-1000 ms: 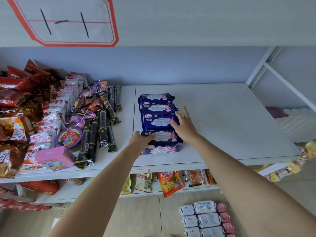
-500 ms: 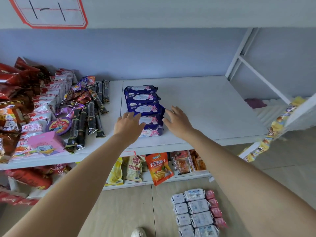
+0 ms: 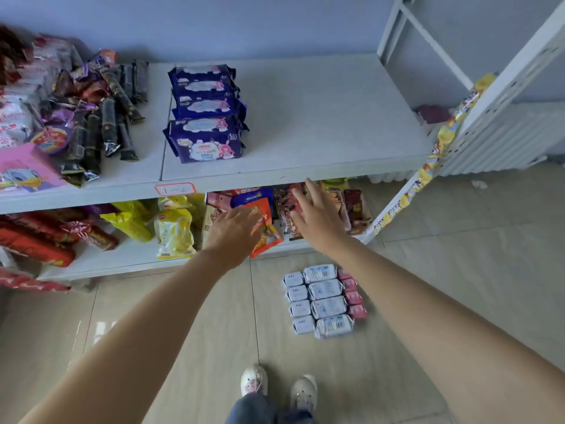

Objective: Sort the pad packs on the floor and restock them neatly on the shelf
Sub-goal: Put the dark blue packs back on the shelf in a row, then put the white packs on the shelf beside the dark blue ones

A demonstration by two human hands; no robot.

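Moved: both your hands are off the purple pad packs (image 3: 205, 113) since a sec ago & now hang lower, in front of the shelf edge; view has tipped down toward the floor.
Left hand (image 3: 233, 230): fingers loosely spread, nothing in it, touching nothing; it hovers in front of the lower-shelf snack bags (image 3: 174, 231).
Right hand (image 3: 318, 216): fingers fanned wide, empty, just below the shelf (image 3: 321, 123) lip.
Purple stack: sits on the upper shelf beside the dark snack sticks (image 3: 107, 130), overlapped front to back, front pack tilted & a bit skewed.
Floor packs (image 3: 324, 299): laid in neat rows on the tiles near your shoes (image 3: 278, 384): white small ones left, white bigger ones mid, pink ones right; well below your hands.
Step, prob.: reaching down for the next batch.
Risk 1: scoop too many at once & slick wrappers likely slide out, scrambling the sorted rows.
Risk 2: arms swinging down past the orange bag (image 3: 263, 231) jutting over the lower shelf edge could knock it off.
Risk 3: new packs shoved against the skewed purple stack could topple it toward the edge.
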